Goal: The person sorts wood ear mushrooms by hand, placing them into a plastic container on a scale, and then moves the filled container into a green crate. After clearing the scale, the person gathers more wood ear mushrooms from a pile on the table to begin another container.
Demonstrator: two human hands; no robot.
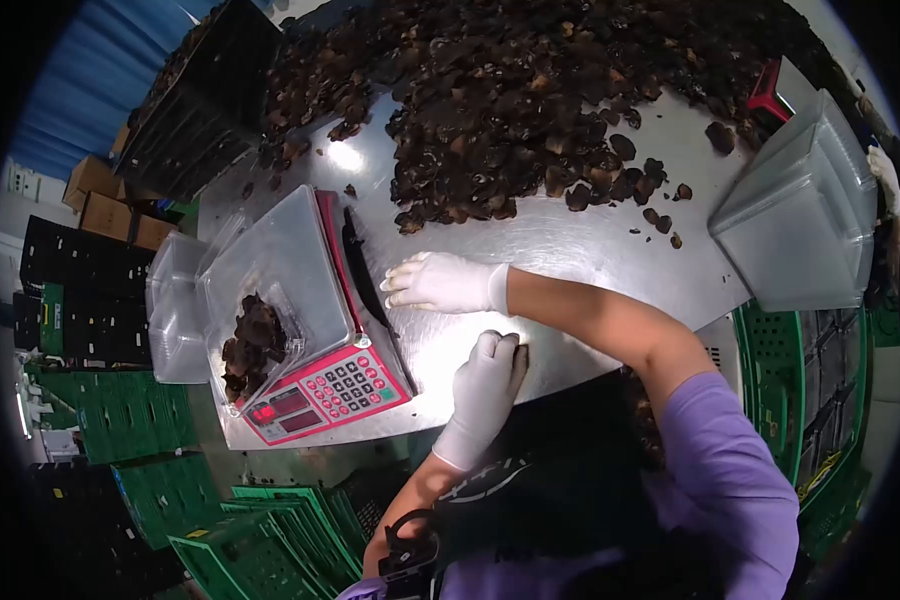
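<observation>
My right hand [438, 283], in a white glove, is held over the metal table [590, 252] just right of the scale [340, 385]. Its fingers are stretched out and hold nothing. Nearer my body, my left hand [485, 390], also gloved, has its fingers curled down at the table; anything within them is hidden. A clear plastic container [292, 345] with dark, flat dried pieces [255, 338] sits on the scale's tray [275, 255]. Red digits glow on the scale's display.
A large heap of dark pieces [500, 120] covers the table's far part. Clear containers are stacked at the right [795, 215] and left [175, 310]. Black trays [205, 110] stand far left. Green crates [260, 545] lie below the table. Another person's gloved hand [884, 175] shows far right.
</observation>
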